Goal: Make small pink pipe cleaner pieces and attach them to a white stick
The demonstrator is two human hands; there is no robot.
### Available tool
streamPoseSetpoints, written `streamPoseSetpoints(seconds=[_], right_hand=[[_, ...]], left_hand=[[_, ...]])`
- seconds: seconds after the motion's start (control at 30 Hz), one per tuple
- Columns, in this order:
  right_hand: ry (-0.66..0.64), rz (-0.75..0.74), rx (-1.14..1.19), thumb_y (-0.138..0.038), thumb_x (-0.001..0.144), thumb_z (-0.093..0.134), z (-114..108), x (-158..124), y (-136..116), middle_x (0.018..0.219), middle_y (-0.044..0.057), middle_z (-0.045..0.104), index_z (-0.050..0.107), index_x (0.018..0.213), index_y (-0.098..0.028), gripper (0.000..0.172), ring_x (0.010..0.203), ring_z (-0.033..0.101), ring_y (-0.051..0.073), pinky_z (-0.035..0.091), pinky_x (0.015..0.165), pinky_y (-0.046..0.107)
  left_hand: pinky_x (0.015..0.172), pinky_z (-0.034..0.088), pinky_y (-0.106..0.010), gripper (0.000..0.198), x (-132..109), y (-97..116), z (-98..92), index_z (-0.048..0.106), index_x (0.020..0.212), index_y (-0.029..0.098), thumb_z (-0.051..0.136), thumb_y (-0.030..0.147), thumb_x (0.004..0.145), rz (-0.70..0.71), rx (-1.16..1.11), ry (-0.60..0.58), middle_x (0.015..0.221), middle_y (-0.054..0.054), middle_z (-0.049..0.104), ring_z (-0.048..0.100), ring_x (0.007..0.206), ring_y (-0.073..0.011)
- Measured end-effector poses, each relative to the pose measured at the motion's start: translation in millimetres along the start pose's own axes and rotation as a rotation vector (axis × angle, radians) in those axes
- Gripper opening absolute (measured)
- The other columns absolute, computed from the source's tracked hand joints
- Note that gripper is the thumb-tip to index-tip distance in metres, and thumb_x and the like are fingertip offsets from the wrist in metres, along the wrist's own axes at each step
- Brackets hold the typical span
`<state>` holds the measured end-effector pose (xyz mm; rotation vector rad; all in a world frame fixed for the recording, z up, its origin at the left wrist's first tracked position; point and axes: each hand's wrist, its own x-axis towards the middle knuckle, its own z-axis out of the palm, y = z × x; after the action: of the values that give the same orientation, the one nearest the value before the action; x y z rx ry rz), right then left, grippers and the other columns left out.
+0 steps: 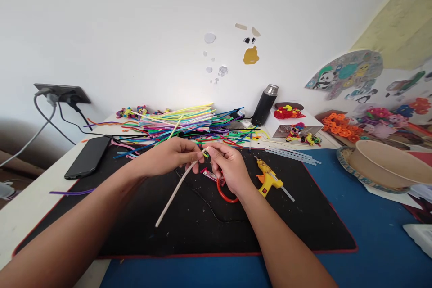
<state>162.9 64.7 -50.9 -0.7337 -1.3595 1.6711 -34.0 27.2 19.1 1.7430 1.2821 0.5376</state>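
My left hand (175, 156) pinches a pale cream pipe cleaner (173, 194), whose long free end slants down over the black mat. My right hand (229, 164) meets it fingertip to fingertip, closed on a small green and yellow piece (206, 155) where the pipe cleaner bends. The fingers hide much of that piece. Under my right hand lie the red-orange handles of scissors (227, 192), partly covered, with a small pink and clear tube (211, 175) beside them. A yellow glue gun (269, 177) rests to the right of my right hand.
Behind my hands is a heap of coloured pipe cleaners (182, 121). A phone (87, 157) lies at the left. A black thermos (265, 105), clear glue sticks (293, 155) and a cream bowl (391, 162) are to the right. A thin black cable (211, 209) crosses the mat (141, 234).
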Motion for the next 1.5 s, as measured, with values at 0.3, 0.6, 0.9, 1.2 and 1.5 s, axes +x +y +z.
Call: streamPoseSetpoints(seconds=[0.3,0.6,0.9,1.2,1.5], right_hand=[[0.075,-0.102,-0.183,-0.049,0.091,0.069,0.6,-2.1,-3.3,0.053,-0.008,0.051,0.071,0.112,-0.017,0.038,0.037,0.041,0.008,0.033,0.039,0.022],[0.172,-0.301,-0.543,-0.041,0.095,0.065,1.0,-3.3,5.7,0.058,-0.006,0.053,0.075,0.110,-0.019,0.028,0.053,0.047,0.012,0.037,0.055,0.025],[0.219,-0.415,-0.807,-0.039,0.100,0.061,-1.4,-5.9,7.8,0.059,-0.003,0.061,0.079,0.108,-0.020,0.028,0.053,0.052,0.012,0.039,0.058,0.025],[0.212,-0.420,-0.834,-0.036,0.100,0.062,-4.5,-3.3,7.7,0.078,0.002,0.078,0.081,0.105,-0.023,0.024,0.063,0.066,0.016,0.046,0.064,0.025],[0.183,-0.423,-0.846,-0.034,0.100,0.062,-4.9,-4.4,5.2,0.086,0.003,0.081,0.080,0.106,-0.024,0.022,0.069,0.071,0.018,0.048,0.067,0.026]], left_hand=[[0.055,0.039,-0.025,0.031,5.1,-2.2,5.1,0.070,0.075,0.019,0.062,0.046,0.089,-0.121,-0.220,0.164,0.056,0.001,0.067,0.056,0.053,-0.0142],[0.058,0.043,-0.026,0.029,6.3,-2.4,11.9,0.068,0.072,0.020,0.060,0.042,0.089,-0.133,-0.116,0.124,0.055,0.001,0.068,0.058,0.055,-0.0157],[0.058,0.043,-0.025,0.029,8.0,-4.9,14.9,0.069,0.073,0.020,0.057,0.038,0.093,-0.100,-0.122,0.077,0.053,0.003,0.067,0.058,0.054,-0.0150],[0.063,0.046,-0.026,0.029,7.5,-6.9,16.6,0.068,0.075,0.021,0.056,0.039,0.094,-0.075,-0.056,0.074,0.055,0.003,0.067,0.059,0.058,-0.0165],[0.064,0.047,-0.027,0.031,5.5,-6.8,15.0,0.069,0.070,0.022,0.057,0.043,0.090,-0.059,0.009,0.092,0.056,0.001,0.068,0.062,0.061,-0.0177]])
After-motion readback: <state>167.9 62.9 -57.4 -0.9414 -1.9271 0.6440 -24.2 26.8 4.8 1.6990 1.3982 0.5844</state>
